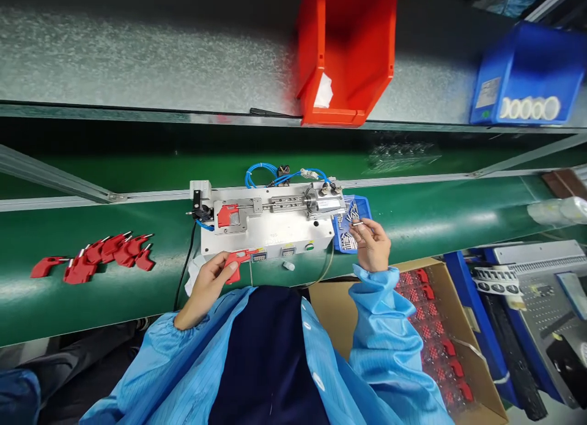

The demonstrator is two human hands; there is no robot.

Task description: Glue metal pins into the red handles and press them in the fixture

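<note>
My left hand [208, 284] is closed around a red plastic part [238, 261] just in front of the white press fixture [268, 226]. Another red part [228, 215] sits clamped in the fixture's left nest. Over a small blue tray [358, 203] of metal pins at the fixture's right end, my right hand [372, 244] pinches a thin metal pin [358, 224]. Blue air hoses [261, 173] loop behind the fixture.
Several finished red parts [98, 257] with pins lie on the green belt [435, 214] at the left. A cardboard box [463, 327] of red parts stands at my right. A red bin [348, 52] and a blue bin [527, 76] sit on the shelf above.
</note>
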